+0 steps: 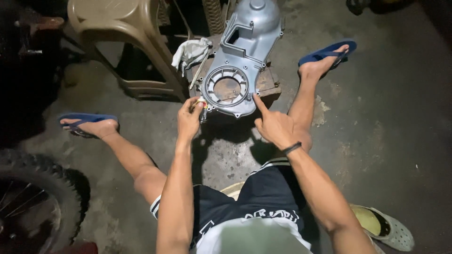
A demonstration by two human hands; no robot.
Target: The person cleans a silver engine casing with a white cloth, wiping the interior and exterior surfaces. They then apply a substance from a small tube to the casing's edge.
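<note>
A grey metal engine cover (240,56) with a round opening lies tilted on a low wooden block (268,82) in front of me. My left hand (189,117) is closed on a small tube-like item (202,104) held against the cover's lower left edge. My right hand (273,124) has its index finger stretched out, the tip touching the cover's lower right rim; the other fingers are curled and hold nothing. A dark band circles the right wrist.
A white rag (190,51) lies beside the cover. A tan plastic chair (122,28) stands behind left. A spoked tyre (33,202) is at lower left. My feet wear blue flip-flops (329,51). A green clog (388,228) lies at lower right on the concrete floor.
</note>
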